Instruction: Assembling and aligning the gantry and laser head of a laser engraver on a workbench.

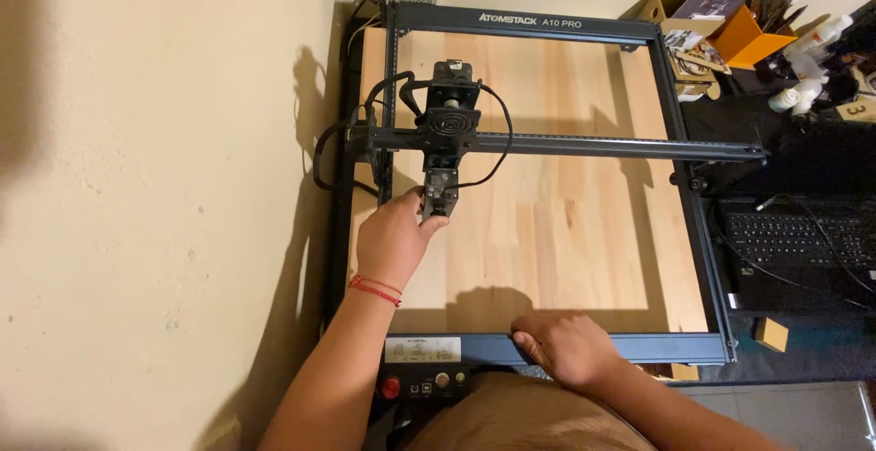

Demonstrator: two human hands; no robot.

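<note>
I'm leaning over the wooden board, which is lying flat inside the dark metal frame of a gantry engraver and filling most of its opening; the wall is running along my left side. The crossbar is spanning the frame from left rail to right rail, sitting above the board's upper half. A laptop is sitting just right of the frame, and a pile of boxes and bottles is cluttering the far right corner, well apart from my hands. The laser head is riding near the left end of the crossbar, cables looping off to the left. My right hand is resting on the frame's near rail, fingers curled over its edge, bracing, not holding anything loose. My left hand is reaching up to the head's lower nozzle block, thumb and fingertips pinching its bottom end; a red cord is sitting on that wrist. Judgement: I'm keeping the pinch light and square to the block, not dragging the carriage sideways, keeping the cables out of my fingers, and keeping the right hand steadying the frame so nothing shifts on the board. The control box with its red button is sitting by my waist.
</note>
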